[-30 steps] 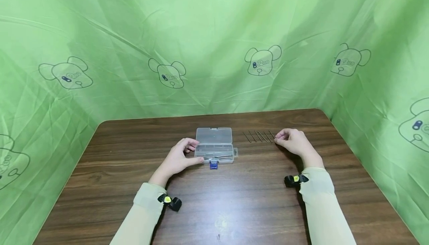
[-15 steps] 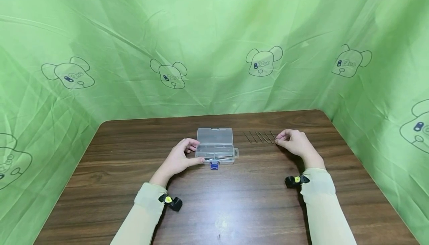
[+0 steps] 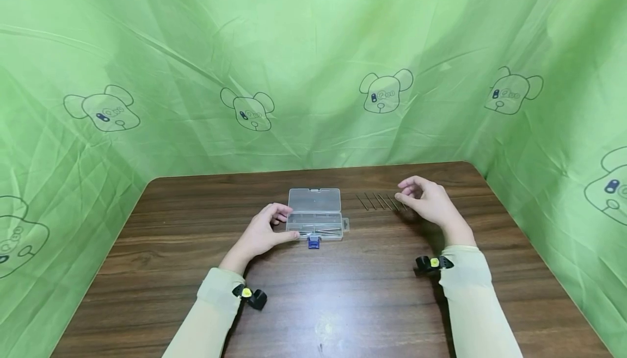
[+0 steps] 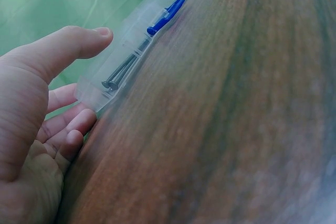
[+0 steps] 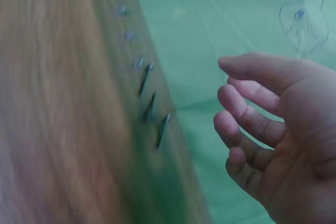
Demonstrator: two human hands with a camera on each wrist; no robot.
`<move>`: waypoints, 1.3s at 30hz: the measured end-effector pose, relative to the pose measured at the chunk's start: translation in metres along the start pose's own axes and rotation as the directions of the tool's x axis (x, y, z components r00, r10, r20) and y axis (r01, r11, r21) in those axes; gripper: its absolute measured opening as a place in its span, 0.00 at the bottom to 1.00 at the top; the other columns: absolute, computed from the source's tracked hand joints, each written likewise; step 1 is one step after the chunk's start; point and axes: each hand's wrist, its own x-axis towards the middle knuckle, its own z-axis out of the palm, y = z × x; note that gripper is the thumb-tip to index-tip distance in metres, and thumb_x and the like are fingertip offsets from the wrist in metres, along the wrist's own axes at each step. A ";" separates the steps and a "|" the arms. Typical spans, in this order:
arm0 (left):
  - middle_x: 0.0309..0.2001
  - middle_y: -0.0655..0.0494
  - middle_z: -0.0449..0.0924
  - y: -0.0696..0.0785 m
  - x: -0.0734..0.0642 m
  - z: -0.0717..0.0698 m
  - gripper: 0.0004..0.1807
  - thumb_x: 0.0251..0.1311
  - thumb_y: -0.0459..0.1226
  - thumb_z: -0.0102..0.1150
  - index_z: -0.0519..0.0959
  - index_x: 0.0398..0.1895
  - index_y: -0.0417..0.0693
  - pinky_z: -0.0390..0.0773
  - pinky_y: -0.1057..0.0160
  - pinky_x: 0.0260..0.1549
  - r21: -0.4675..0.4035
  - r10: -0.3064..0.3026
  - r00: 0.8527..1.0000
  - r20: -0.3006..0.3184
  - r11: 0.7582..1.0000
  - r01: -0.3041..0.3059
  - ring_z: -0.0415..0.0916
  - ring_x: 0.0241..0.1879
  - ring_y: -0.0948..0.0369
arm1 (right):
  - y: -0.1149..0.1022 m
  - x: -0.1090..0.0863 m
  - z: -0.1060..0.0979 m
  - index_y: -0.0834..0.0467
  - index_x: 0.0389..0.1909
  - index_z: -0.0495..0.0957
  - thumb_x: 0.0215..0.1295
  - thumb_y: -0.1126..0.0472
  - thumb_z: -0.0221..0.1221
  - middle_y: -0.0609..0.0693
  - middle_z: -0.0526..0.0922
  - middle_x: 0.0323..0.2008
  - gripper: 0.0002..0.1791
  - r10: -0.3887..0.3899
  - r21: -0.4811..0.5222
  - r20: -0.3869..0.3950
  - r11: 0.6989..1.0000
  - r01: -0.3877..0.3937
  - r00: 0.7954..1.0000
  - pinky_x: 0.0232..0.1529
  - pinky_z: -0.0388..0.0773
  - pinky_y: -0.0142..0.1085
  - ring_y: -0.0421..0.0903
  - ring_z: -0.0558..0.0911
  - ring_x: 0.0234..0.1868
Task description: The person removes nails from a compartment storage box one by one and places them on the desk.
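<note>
A clear plastic box lies with its lid tipped back and its blue latch hanging at the front. Several nails lie inside along the front compartment. My left hand holds the box's left end, thumb at the front corner and fingers at the back. To the right of the box, several dark nails form a slanted row on the table. Over the right end of that row hovers my right hand, fingers loosely bent and spread from the thumb, nothing between them in the right wrist view.
The brown wooden table has its far edge just behind the box and nails. A green cloth with bear-head drawings hangs behind and at both sides. A clear hanging tab sticks out from the box's right end.
My right hand has risen from the rightmost nail and shifted slightly left, its thumb and finger parting. The nail there stays on the table. My left hand keeps its place at the box.
</note>
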 end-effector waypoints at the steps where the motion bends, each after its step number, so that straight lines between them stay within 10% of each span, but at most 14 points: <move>1: 0.54 0.54 0.84 0.000 0.000 0.000 0.34 0.56 0.47 0.86 0.82 0.63 0.49 0.79 0.51 0.57 0.004 0.000 1.000 0.000 1.000 0.000 0.81 0.53 0.56 | -0.006 0.001 0.001 0.58 0.54 0.85 0.75 0.50 0.71 0.50 0.89 0.41 0.18 -0.014 0.022 0.003 1.000 0.014 1.000 0.44 0.79 0.36 0.45 0.86 0.41; 11: 0.54 0.54 0.84 -0.003 0.001 0.000 0.34 0.55 0.46 0.86 0.82 0.62 0.48 0.79 0.54 0.56 0.005 0.014 1.000 -0.008 1.000 -0.014 0.81 0.53 0.56 | -0.052 0.010 0.028 0.53 0.57 0.84 0.74 0.53 0.72 0.47 0.89 0.47 0.16 -0.169 0.194 0.122 0.970 0.144 0.978 0.50 0.80 0.42 0.46 0.85 0.49; 23: 0.55 0.55 0.83 -0.002 0.000 -0.001 0.34 0.54 0.46 0.87 0.82 0.62 0.48 0.78 0.51 0.57 -0.013 -0.015 1.000 0.006 1.000 0.015 0.80 0.53 0.57 | -0.094 0.034 0.091 0.55 0.54 0.88 0.72 0.59 0.72 0.46 0.89 0.52 0.13 -0.367 0.212 0.314 0.926 0.312 0.876 0.60 0.82 0.53 0.50 0.86 0.56; 39: 0.55 0.54 0.83 -0.001 0.002 0.001 0.35 0.54 0.46 0.87 0.82 0.62 0.48 0.79 0.54 0.56 0.004 0.002 1.000 0.001 1.000 -0.002 0.81 0.53 0.58 | -0.108 0.039 0.127 0.51 0.42 0.94 0.67 0.60 0.76 0.44 0.88 0.46 0.04 -0.426 0.120 0.329 0.904 0.410 0.843 0.63 0.81 0.48 0.47 0.85 0.54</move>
